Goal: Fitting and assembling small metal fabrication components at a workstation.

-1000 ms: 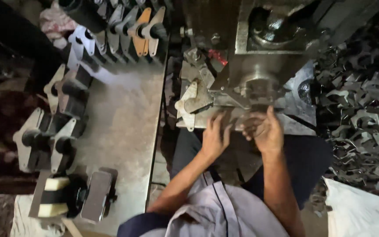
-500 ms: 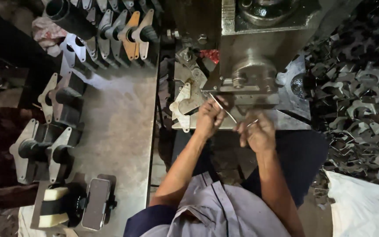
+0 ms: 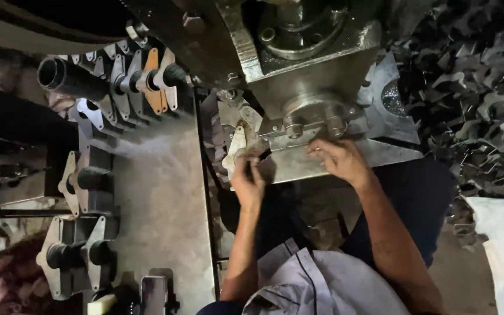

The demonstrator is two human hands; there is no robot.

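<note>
The flat metal blank [image 3: 237, 153] lay at the left edge of the press bed plate [image 3: 322, 166], directly under the left hand [image 3: 247, 178]. The left fingers [image 3: 246, 160] were curled down over it in a loose pinch; whether they gripped it or only pressed on it could not be told, the spot being dark. The right hand [image 3: 336, 158] rested palm down on the plate just below the press head [image 3: 310, 116], fingers spread and nearly flat, holding nothing visible.

Judged progress: the piece was at the die but apparently not yet seated. Beyond the right fingers lay a large heap of dark stamped pieces [image 3: 473, 99]. To the left of the left fingers, on the bench [image 3: 158, 192], stood assembled brackets on rods [image 3: 83, 181].
</note>
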